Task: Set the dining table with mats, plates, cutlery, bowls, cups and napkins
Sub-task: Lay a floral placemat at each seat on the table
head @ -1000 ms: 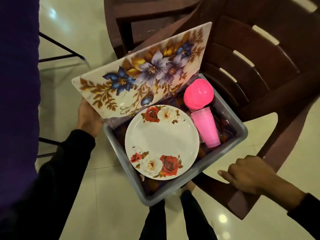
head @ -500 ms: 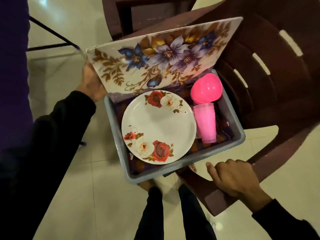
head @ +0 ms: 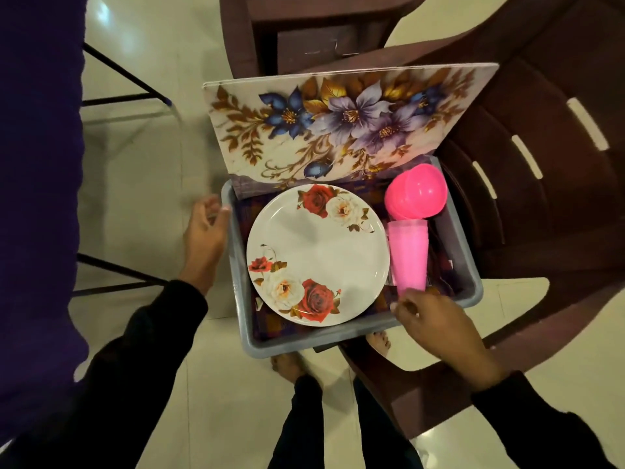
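A grey plastic tub [head: 358, 333] sits on a dark brown plastic chair [head: 541, 204]. In it lies a white plate with red and white roses [head: 318, 255]. Flowered mats [head: 338, 130] stand leaning at its far side. Pink bowls [head: 417, 194] and a stack of pink cups [head: 409, 255] lie along its right side. My left hand [head: 204, 231] hovers with relaxed fingers at the tub's left rim. My right hand [head: 433, 323] reaches over the near right corner, its fingertips by the base of the cups; its grip is hidden.
A purple checked cloth [head: 270, 323] lines the tub's bottom. A second brown chair [head: 304, 32] stands behind. Black metal legs [head: 128, 76] cross the pale tiled floor at left. My bare feet [head: 287, 367] are just under the tub's near edge.
My left hand has let go of the mats and dropped to the tub's left rim. My right hand has left the chair arm and moved up to the tub's near right corner.
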